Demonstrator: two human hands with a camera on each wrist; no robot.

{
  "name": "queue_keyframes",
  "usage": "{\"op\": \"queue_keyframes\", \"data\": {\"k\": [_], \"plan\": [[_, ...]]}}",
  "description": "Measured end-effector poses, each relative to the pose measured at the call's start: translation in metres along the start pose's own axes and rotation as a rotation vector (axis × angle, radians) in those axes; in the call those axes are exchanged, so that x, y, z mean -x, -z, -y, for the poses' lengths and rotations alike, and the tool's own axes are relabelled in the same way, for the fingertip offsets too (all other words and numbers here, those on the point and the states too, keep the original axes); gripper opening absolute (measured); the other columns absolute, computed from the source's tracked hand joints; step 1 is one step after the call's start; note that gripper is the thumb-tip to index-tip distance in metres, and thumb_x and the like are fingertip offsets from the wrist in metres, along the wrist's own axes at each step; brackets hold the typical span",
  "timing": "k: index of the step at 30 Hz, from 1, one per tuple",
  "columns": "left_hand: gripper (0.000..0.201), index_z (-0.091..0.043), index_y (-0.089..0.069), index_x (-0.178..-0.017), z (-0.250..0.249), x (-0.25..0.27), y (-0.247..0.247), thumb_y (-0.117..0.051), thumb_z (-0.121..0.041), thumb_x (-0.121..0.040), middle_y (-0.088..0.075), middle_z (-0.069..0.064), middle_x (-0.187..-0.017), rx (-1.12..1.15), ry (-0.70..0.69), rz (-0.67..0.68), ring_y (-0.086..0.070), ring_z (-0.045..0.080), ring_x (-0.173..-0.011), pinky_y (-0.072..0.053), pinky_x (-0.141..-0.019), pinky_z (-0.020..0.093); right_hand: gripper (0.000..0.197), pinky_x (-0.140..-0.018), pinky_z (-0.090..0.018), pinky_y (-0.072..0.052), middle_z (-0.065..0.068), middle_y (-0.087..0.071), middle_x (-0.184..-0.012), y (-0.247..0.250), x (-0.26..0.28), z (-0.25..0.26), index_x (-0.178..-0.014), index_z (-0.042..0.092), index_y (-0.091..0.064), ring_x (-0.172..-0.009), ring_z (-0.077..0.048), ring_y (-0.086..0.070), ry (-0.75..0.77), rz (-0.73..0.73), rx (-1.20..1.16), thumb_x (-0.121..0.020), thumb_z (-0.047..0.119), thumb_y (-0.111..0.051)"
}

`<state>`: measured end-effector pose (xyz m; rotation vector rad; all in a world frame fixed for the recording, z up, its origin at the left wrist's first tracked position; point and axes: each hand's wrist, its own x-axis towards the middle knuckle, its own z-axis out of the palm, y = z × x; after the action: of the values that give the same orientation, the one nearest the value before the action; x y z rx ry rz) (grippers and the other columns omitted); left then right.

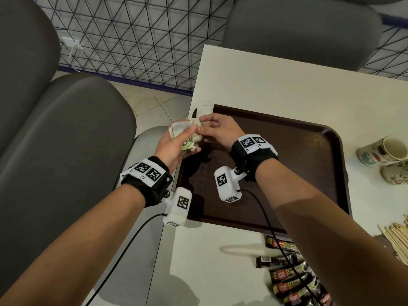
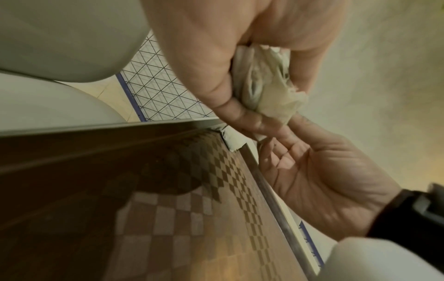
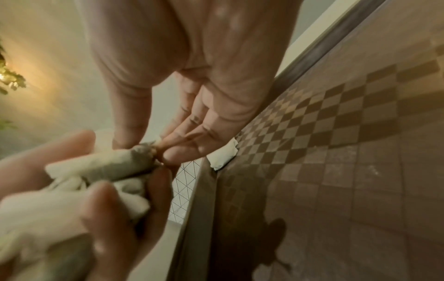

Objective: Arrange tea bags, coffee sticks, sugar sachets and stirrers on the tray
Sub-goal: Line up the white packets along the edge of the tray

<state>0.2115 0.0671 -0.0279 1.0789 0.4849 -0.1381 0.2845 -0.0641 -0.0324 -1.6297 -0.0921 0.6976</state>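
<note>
Two hands [image 1: 176,146], crumpled papery tea bags [image 1: 187,133]

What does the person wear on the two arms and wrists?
Both forearms are bare, with no sleeves. Each wrist carries a black strap with white plates printed with black square codes. A white rounded camera box with the same kind of code hangs under each wrist, and a thin black cable runs from each box.

Soft, even overhead light fills the head view, and the forearms cast shadows on the dark brown plastic tray [image 1: 309,164] and the white table [image 1: 276,85]. Straight lines bow near the edges. Both wrist views are dim, yellowish and blurred up close.
</note>
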Motion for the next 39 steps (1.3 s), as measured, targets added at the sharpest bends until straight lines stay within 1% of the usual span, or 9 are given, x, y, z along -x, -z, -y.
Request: {"op": "queue_keyframes", "data": {"k": [3, 7, 14, 18, 22, 27, 30, 35, 39], "plan": [[0.016, -0.016, -0.055, -0.104, 0.0, 0.002, 0.001, -0.06, -0.009, -0.09, -0.064, 0.011, -0.098, -0.002, 0.001, 0.023, -0.066, 0.02, -0.08, -0.058, -0.058, 0.026, 0.012, -0.061, -0.018, -0.052, -0.002, -0.065, -0.082, 0.001, 0.001, 0.001, -0.093, 0.017, -0.061, -0.073, -0.011, -0.062, -0.034, -0.009, -0.074, -0.085, 0.011, -0.067], [0.018, -0.016, -0.055, -0.096, 0.001, 0.004, 0.001, -0.058, 0.0, -0.089, -0.063, 0.01, -0.098, -0.056, -0.019, 0.029, -0.066, 0.022, -0.08, -0.058, -0.057, 0.026, 0.003, -0.06, -0.015, -0.053, -0.002, -0.06, -0.082, 0.002, 0.003, 0.002, -0.088, 0.015, -0.063, -0.068, -0.008, -0.056, -0.088, -0.016, -0.048, -0.09, 0.018, -0.063], [0.028, -0.018, -0.057, -0.091, 0.0, 0.006, -0.002, -0.054, 0.009, -0.086, -0.061, 0.009, -0.097, -0.11, -0.083, -0.058, -0.064, 0.02, -0.076, -0.056, -0.053, 0.024, 0.018, -0.053, -0.015, -0.053, -0.012, -0.054, -0.085, 0.003, 0.004, 0.004, -0.075, 0.011, -0.051, -0.071, -0.013, -0.057, -0.036, -0.158, -0.11, -0.09, 0.007, -0.06], [0.027, -0.019, -0.058, -0.091, -0.003, 0.006, 0.0, -0.055, 0.008, -0.087, -0.062, 0.007, -0.094, -0.103, -0.101, -0.083, -0.064, 0.021, -0.076, -0.056, -0.055, 0.024, 0.014, -0.054, -0.016, -0.052, -0.005, -0.059, -0.076, 0.008, 0.003, 0.004, -0.091, 0.011, -0.054, -0.069, -0.012, -0.058, 0.016, -0.244, -0.105, -0.087, 0.001, -0.062], [0.025, -0.017, -0.058, -0.094, -0.003, 0.004, 0.003, -0.055, 0.007, -0.086, -0.062, 0.009, -0.095, -0.096, -0.097, -0.101, -0.064, 0.024, -0.079, -0.055, -0.054, 0.024, 0.035, -0.059, -0.023, -0.053, -0.002, -0.052, -0.07, 0.012, 0.0, 0.005, -0.116, 0.002, -0.053, -0.063, -0.012, -0.055, 0.06, -0.253, -0.066, -0.084, -0.007, -0.061], [0.023, -0.017, -0.059, -0.094, -0.006, 0.0, 0.009, -0.058, 0.005, -0.086, -0.061, 0.01, -0.095, -0.105, -0.088, -0.124, -0.065, 0.025, -0.078, -0.055, -0.053, 0.026, 0.035, -0.064, -0.032, -0.059, -0.01, -0.054, -0.081, 0.018, -0.014, 0.001, -0.087, 0.021, -0.046, -0.071, -0.021, -0.06, 0.077, -0.433, 0.106, -0.079, -0.006, -0.066], [0.022, -0.016, -0.059, -0.094, -0.008, -0.002, 0.013, -0.059, 0.005, -0.085, -0.062, 0.009, -0.094, -0.113, -0.093, -0.143, -0.066, 0.024, -0.077, -0.056, -0.055, 0.027, 0.037, -0.072, -0.039, -0.058, -0.007, -0.059, -0.082, 0.023, -0.023, 0.001, -0.092, 0.019, -0.043, -0.077, -0.027, -0.063, 0.042, -0.53, 0.225, -0.077, -0.001, -0.07], [0.022, -0.014, -0.059, -0.097, -0.008, -0.006, 0.02, -0.059, 0.004, -0.085, -0.063, 0.015, -0.101, -0.118, -0.095, -0.155, -0.067, 0.025, -0.08, -0.056, -0.056, 0.029, 0.038, -0.079, -0.042, -0.057, -0.002, -0.06, -0.079, 0.022, -0.035, 0.006, -0.099, 0.019, -0.044, -0.076, -0.022, -0.061, 0.043, -0.482, 0.233, -0.078, 0.001, -0.071], [0.022, -0.013, -0.058, -0.099, -0.007, -0.007, 0.023, -0.058, 0.005, -0.086, -0.062, 0.012, -0.099, -0.104, -0.085, -0.156, -0.067, 0.022, -0.077, -0.057, -0.056, 0.028, 0.039, -0.08, -0.033, -0.056, 0.002, -0.059, -0.076, 0.013, -0.041, 0.001, -0.104, 0.017, -0.048, -0.077, -0.018, -0.061, 0.062, -0.388, 0.294, -0.077, 0.001, -0.072]]}}
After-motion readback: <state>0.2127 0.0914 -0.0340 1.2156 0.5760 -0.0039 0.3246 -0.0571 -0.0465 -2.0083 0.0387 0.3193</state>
